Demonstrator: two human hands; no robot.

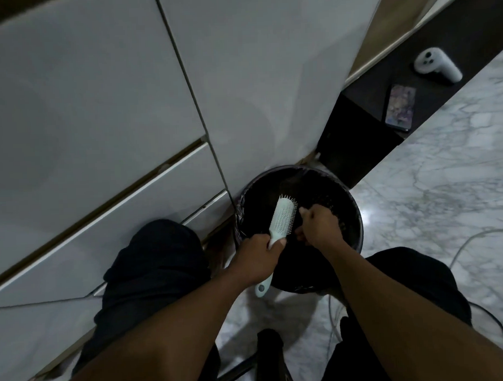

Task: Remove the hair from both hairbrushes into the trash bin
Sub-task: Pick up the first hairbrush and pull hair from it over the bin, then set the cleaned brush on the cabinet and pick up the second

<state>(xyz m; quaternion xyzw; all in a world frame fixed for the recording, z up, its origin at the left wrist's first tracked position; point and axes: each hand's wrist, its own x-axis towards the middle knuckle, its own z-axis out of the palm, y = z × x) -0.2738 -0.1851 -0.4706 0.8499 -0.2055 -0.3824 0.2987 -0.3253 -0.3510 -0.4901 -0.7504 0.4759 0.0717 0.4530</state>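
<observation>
Both of my bare forearms reach forward and down, converging between my bent knees in dark trousers. My left hand [259, 254] is curled into a closed grip, thumb on top. My right hand [320, 226] sits just beside it, knuckles up, fingers [304, 214] bunched and pinched downward.

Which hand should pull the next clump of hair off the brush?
Probably the right hand: it's beside the bristles over the trash bin, while the left hand grips the brush handle.
</observation>
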